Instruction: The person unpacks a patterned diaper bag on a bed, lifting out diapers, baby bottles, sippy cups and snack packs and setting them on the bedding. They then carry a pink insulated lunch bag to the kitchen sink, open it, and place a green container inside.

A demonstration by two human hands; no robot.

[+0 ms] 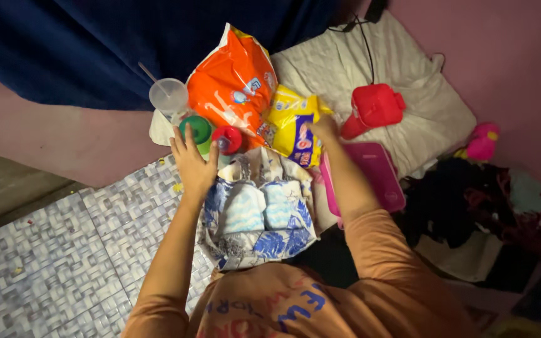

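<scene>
The light is soft and a bit dim. It is brightest on the orange bag, which looks shiny with small white glints. The white pillow beside the orange bag is well lit too. Far from the orange bag, toward the bottom right corner, the pile of clothes sinks into dark shadow. The blue curtain above the bag is very dark. The corners look a little blurry and stretched.

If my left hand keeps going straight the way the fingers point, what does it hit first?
Most likely the green-capped bottle: the left hand points up at it, fingertips nearly touching. Depth is unclear.
</scene>
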